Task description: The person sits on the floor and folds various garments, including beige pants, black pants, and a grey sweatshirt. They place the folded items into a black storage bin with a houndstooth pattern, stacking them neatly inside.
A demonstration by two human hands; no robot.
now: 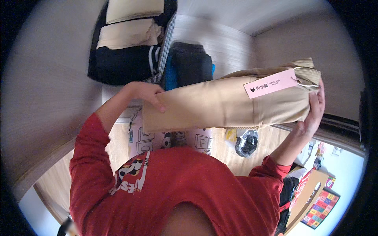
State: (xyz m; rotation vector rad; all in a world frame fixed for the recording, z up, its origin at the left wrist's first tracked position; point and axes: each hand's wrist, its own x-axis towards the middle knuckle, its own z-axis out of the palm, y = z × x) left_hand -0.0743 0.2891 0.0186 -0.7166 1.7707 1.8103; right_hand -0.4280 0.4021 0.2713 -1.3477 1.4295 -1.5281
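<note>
The person's left hand (151,95) and right hand (315,105) clamp opposite ends of a folded beige garment (220,103) before the chest, near the bin (168,41) — a spread grip, seemingly keeping folds flat; the fingers underneath are hidden.

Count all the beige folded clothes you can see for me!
3. The held garment is between the left hand and right hand. The box has a far garment and a near garment, next to black clothes. More may be hidden underneath.
</note>
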